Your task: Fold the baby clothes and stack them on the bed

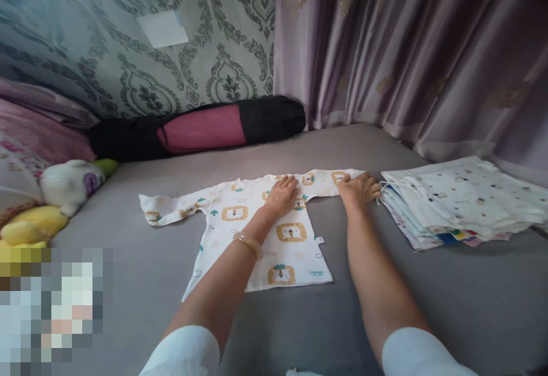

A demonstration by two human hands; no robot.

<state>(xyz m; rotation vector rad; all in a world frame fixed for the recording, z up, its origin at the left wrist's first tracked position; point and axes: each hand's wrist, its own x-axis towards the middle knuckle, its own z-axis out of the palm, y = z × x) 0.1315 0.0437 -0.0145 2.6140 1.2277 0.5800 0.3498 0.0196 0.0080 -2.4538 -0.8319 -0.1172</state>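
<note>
A small white baby shirt [240,222] with a lion print lies spread flat on the grey bed surface [141,284], sleeves stretched out to both sides. My left hand [281,194] rests palm down on the shirt's upper chest, fingers stretched flat. My right hand [358,188] presses on the end of the shirt's right sleeve, fingers lying flat on the cloth. A bangle sits on my left wrist [248,242].
A stack of folded printed cloths [462,202] lies to the right of my right hand. A black and pink rolled bag [201,128] lies along the wall. Plush toys [64,185] and pillows sit at the left. Curtains hang behind.
</note>
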